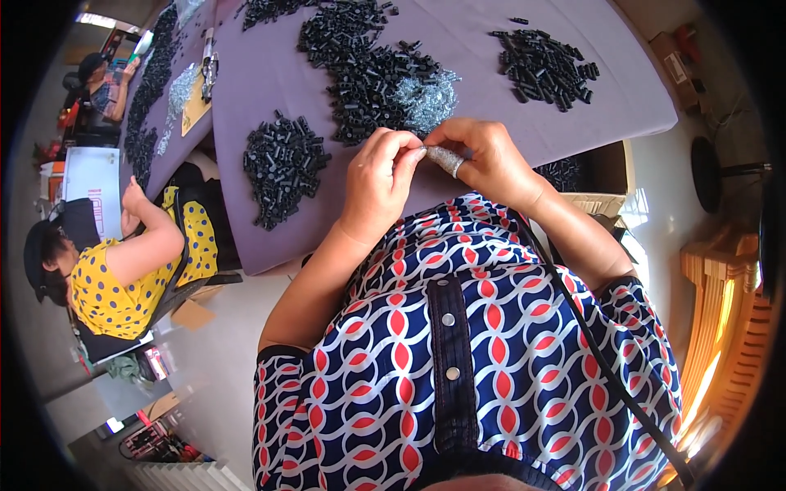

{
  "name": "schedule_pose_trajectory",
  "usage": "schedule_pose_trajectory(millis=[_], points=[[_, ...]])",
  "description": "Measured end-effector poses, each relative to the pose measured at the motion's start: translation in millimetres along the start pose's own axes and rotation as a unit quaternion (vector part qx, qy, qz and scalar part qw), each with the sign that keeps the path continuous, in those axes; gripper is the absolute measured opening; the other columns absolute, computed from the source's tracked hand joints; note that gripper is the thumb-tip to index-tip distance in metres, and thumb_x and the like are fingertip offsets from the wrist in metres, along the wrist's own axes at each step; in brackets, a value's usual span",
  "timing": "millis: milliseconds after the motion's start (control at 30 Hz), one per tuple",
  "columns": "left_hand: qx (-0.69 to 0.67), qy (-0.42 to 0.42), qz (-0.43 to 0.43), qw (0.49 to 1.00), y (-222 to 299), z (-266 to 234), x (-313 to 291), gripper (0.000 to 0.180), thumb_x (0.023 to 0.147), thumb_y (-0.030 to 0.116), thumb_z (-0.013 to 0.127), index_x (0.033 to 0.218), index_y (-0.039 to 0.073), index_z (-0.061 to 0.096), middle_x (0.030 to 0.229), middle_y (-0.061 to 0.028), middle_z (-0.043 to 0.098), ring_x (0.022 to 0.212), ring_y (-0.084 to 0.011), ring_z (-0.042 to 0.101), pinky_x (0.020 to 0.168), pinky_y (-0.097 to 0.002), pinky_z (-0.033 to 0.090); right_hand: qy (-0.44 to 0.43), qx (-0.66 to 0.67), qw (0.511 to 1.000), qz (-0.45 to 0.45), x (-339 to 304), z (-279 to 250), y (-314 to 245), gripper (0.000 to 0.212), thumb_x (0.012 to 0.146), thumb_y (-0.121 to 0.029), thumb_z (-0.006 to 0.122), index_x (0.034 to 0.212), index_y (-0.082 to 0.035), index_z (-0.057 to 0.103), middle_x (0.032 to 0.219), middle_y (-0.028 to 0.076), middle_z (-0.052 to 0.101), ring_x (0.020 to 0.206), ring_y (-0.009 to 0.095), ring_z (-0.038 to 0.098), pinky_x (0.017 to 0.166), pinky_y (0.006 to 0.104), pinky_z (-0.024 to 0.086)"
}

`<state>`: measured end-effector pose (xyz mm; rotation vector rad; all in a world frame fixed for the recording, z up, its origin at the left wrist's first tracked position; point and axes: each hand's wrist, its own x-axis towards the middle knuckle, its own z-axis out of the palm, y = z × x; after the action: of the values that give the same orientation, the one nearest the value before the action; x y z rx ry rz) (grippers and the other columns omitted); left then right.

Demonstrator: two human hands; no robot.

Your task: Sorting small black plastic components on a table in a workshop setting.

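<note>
My left hand (377, 176) and my right hand (495, 159) meet above the near edge of the table. Thumb and fingertips of both are pinched together, and whatever small piece lies between them is too tiny to make out. A whitish wrap (445, 160) covers one finger of my right hand. Just beyond the hands lies a heap of small, shiny, silvery clear pieces (430, 96). It rests against a large heap of short black cylinders (360, 82). Separate piles of similar black pieces sit to the left (282, 168) and to the right (547, 69).
The table has a greyish-purple cloth (483, 33). Under its right edge stands an open cardboard box (602, 176) holding black pieces. At left, a person in yellow dotted clothing (115, 286) sits by more piles; another person (106, 90) sits farther back. Wooden furniture (720, 286) stands right.
</note>
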<state>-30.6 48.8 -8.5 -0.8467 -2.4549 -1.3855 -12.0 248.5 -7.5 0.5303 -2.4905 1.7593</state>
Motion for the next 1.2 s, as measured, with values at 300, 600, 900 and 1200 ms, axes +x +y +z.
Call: schedule_pose_trajectory(millis=[300,600,900,1200], points=[[0.149,-0.015,0.043,0.988,-14,-15,16,0.016,0.091,0.012,0.071,0.105,0.006,0.066,0.094,-0.0106,0.065,0.082,-0.0318,0.066,0.072,-0.0408,0.053,0.061,-0.023,0.998,-0.001,0,-7,6,0.018,0.089,0.0,0.07,0.107,0.002,0.069,0.091,0.011,0.071,0.076,0.016,0.066,0.072,0.0302,0.055],[0.13,0.026,-0.066,0.989,-28,-80,-24,0.016,0.091,0.006,0.071,0.107,0.004,0.071,0.094,-0.0109,0.068,0.078,-0.0255,0.069,0.071,-0.0347,0.055,0.051,0.019,0.995,0.085,-7,-12,11,0.028,0.085,0.01,0.061,0.112,0.004,0.067,0.1,0.008,0.069,0.092,0.013,0.066,0.081,0.0277,0.053],[0.184,-0.063,0.034,0.98,-31,-63,-33,0.015,0.087,0.008,0.073,0.101,0.004,0.072,0.099,-0.0096,0.065,0.089,-0.0298,0.066,0.078,-0.0389,0.054,-0.016,-0.066,0.997,-0.022,-3,-2,-9,0.036,0.073,0.003,0.056,0.108,0.003,0.068,0.101,0.012,0.069,0.087,0.024,0.066,0.085,0.034,0.052],[0.19,-0.032,0.016,0.981,-28,-56,-33,0.014,0.088,0.011,0.073,0.1,0.004,0.07,0.1,-0.0093,0.066,0.091,-0.0304,0.066,0.078,-0.04,0.054,-0.003,-0.066,0.998,-0.008,-7,-2,-1,0.033,0.076,0.007,0.057,0.108,0.003,0.067,0.1,0.012,0.069,0.088,0.022,0.065,0.085,0.0324,0.052]])
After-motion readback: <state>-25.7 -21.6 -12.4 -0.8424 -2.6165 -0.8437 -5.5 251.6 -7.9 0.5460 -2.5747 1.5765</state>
